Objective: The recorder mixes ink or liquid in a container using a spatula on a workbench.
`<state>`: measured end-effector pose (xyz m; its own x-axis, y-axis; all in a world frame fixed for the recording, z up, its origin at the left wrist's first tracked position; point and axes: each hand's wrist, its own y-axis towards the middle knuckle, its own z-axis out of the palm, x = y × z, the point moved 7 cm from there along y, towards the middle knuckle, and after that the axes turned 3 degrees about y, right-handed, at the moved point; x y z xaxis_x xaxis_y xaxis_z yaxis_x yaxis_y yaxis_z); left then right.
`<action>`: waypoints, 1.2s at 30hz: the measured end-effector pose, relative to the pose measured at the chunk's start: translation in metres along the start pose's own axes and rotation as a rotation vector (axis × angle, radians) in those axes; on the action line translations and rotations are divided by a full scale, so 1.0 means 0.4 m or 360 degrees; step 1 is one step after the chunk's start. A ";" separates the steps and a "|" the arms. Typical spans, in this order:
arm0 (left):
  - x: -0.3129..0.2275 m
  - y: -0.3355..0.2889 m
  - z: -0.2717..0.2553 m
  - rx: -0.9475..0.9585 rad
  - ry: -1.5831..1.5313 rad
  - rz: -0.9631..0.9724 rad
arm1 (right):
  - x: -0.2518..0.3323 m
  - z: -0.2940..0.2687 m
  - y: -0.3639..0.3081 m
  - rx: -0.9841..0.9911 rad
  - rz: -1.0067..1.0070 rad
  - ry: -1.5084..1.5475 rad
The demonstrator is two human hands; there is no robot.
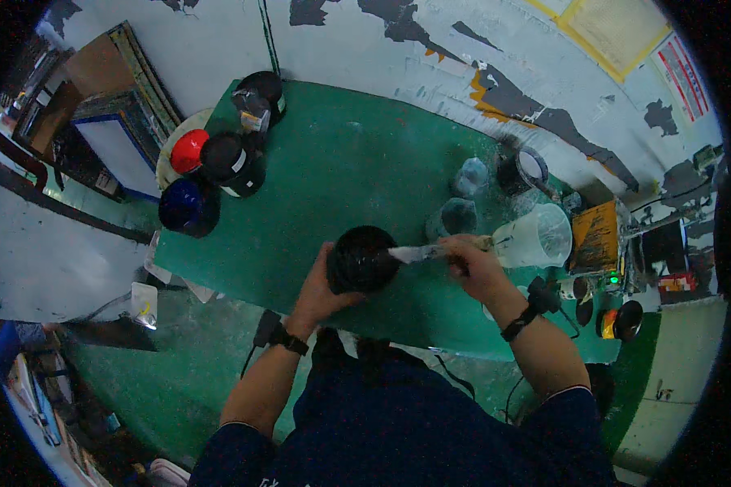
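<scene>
My left hand [320, 290] is wrapped around the near left side of a round black tub [351, 277] at the front middle of the table. The inside of the tub is dark, and I cannot make out what is in it. My right hand [477, 269] grips the handle of a spatula [418, 254] with a pale, smeared blade. The blade lies almost level, its tip over the right rim of the tub. Just beyond my right hand are a translucent plastic bucket [529, 240], tipped toward the right, and a cloudy plastic cup [453, 217].
On the far left of the green table [341, 154] are a black tub [232, 158], a red-topped container [188, 151] and a blue-black tub [188, 209]. A dark pail [521, 170] stands at the back right. An orange box [594, 237] sits by the right edge. A peeling wall bounds the back.
</scene>
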<state>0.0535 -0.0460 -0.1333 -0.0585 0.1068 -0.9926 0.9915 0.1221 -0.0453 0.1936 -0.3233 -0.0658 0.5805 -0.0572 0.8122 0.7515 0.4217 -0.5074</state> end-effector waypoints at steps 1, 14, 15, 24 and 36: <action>0.018 -0.020 0.016 0.0008 0.0001 -0.0004 | 0.014 -0.010 -0.005 -0.0044 -0.0049 0.0014; -0.045 -0.066 0.113 -0.0885 0.0363 -0.0012 | 0.053 0.161 -0.009 0.0303 -0.0133 -0.1157; -0.053 -0.061 0.109 -0.0887 0.0333 0.0045 | 0.022 0.146 -0.005 0.0276 -0.0043 -0.0911; 0.015 -0.024 0.020 -0.0286 0.0122 0.0086 | 0.043 0.077 -0.022 0.0104 -0.0147 -0.0440; 0.054 -0.013 -0.040 -0.0052 0.0301 0.0017 | 0.017 0.180 0.001 0.0298 0.0015 -0.0953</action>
<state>0.0452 -0.0284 -0.1526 -0.0721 0.2918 -0.9538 0.9880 0.1518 -0.0282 0.1752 -0.2585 -0.0399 0.2698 0.4417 0.8556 0.6481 0.5739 -0.5006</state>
